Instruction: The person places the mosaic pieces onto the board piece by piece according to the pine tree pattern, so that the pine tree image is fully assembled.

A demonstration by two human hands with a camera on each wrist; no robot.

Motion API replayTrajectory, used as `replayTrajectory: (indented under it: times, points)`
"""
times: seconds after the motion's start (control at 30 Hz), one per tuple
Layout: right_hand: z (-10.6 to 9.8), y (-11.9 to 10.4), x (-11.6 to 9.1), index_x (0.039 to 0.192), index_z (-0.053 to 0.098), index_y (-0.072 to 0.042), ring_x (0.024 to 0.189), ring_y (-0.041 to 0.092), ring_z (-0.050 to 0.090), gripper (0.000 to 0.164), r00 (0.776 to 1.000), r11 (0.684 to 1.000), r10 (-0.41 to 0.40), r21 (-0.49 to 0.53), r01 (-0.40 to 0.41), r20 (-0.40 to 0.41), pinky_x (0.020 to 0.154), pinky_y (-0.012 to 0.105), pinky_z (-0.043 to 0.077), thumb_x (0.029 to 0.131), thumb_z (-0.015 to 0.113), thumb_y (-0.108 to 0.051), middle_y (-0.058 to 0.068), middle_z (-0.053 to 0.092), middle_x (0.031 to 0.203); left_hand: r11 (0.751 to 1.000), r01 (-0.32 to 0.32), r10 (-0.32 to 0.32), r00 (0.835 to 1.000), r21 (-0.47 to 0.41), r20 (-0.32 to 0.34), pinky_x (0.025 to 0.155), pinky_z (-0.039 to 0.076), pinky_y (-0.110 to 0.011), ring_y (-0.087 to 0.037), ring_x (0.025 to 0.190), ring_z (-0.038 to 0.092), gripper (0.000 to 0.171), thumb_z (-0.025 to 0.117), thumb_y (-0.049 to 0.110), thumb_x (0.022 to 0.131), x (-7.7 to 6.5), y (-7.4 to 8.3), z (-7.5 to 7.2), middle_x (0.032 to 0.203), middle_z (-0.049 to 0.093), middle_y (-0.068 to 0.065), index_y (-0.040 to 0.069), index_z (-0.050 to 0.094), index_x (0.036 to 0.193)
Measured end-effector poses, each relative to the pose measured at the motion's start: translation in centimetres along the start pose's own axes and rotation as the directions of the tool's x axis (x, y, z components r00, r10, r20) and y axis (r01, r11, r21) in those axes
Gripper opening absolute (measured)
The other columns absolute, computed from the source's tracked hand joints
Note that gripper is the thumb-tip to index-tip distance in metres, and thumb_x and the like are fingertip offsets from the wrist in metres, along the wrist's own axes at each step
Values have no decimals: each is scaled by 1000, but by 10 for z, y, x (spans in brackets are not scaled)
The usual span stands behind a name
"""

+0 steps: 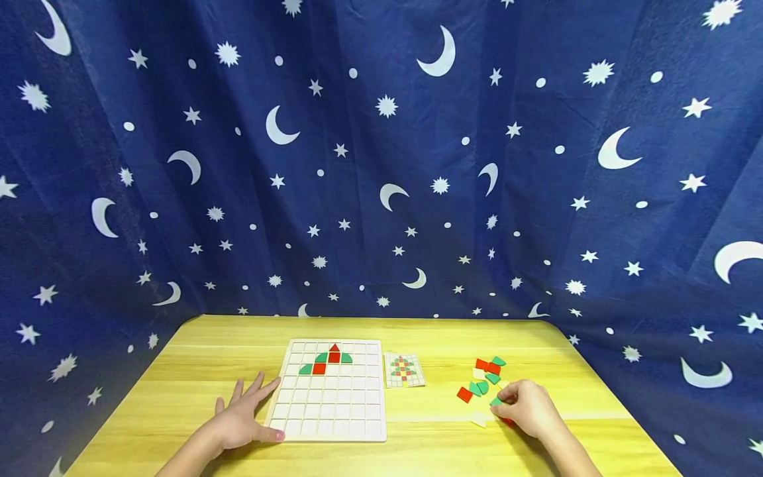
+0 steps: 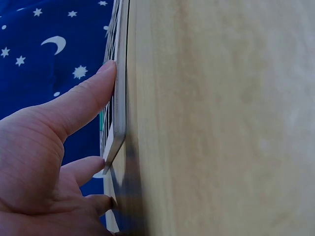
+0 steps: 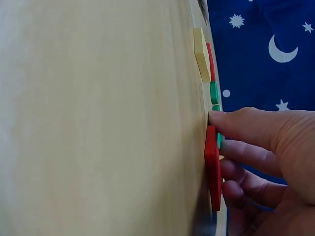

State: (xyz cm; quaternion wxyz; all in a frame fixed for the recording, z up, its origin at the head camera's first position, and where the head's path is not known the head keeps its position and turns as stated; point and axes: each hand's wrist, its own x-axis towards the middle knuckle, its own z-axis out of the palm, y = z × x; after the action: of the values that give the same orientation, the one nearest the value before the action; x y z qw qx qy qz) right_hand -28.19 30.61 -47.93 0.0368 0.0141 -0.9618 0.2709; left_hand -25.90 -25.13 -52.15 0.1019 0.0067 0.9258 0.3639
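My left hand (image 1: 238, 421) is spread at the left side of a white grid board (image 1: 324, 417), its thumb on the near left corner and its fingertips along the left edge. On the board lie red squares (image 1: 318, 369), a red triangle (image 1: 334, 348) and green quarter-round pieces (image 1: 346, 358). Over at the right, my right hand (image 1: 532, 409) pinches a green piece (image 1: 496, 401) between thumb and index finger, low over the table. A red piece (image 3: 212, 167) lies beneath that hand, partly hidden by it in the head view.
A pattern card (image 1: 411, 381) with a small red and green figure lies just right of the board. Loose red, green and cream pieces are scattered near my right hand, among them a red square (image 1: 465, 395) and a cream triangle (image 1: 479, 420). A blue curtain (image 1: 381, 165) hangs behind the wooden table (image 1: 429, 444).
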Motion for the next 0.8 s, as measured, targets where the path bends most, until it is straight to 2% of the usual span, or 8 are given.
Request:
replayTrajectory:
  times: [0.2,0.5,0.8]
  points:
    - [0,2,0,83,78,-8,74,11,63,20,1000,1000,-6,-8,6,-1,68,29,51,72,91,-20,-4,73,77,1000,-4,4,1000,5,1,107,-17,-83,-62,150,-11,126,92,64,49,-2,4,-1,169,11,-27,21,42,157]
    - [1,2,2,79,75,-9,70,9,59,18,999,998,-54,-29,54,-7,64,24,49,72,90,-17,-5,69,72,1000,3,-3,1000,1,-2,106,-15,-83,-62,150,-9,129,93,62,46,1,-2,1,168,13,-29,18,43,157]
    - [-2,-1,1,87,75,-5,71,7,61,18,998,997,-69,18,69,12,65,22,52,78,87,-16,-5,71,76,1000,-24,24,1000,9,-9,105,-14,-84,-64,149,-7,128,93,63,48,1,-4,1,168,14,-30,17,43,156]
